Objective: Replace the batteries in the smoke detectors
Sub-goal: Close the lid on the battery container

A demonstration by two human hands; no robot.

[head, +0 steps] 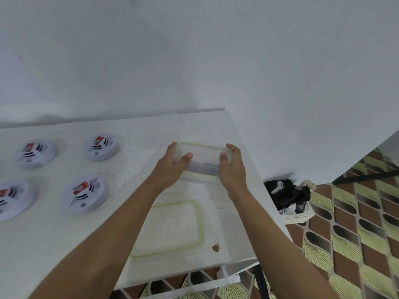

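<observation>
Several white round smoke detectors lie on the white table, each with a red-and-white battery in its open back: one [101, 147] at the back, one [85, 193] nearer me, one [35, 153] to the left, one [11, 200] at the left edge. My left hand [172, 167] and my right hand [232, 167] grip the two ends of a clear plastic container lid [204, 157] with a pale green rim, tilted over the container [200, 170] below. Dark things lie inside it, too blurred to name.
A second clear lid or tray with a green rim [170, 227] lies flat on the table [54, 244] near its front edge. A brown speck [216, 247] sits beside it. Right of the table, a small white stand holds a black bundle [287, 194]. Patterned floor beyond.
</observation>
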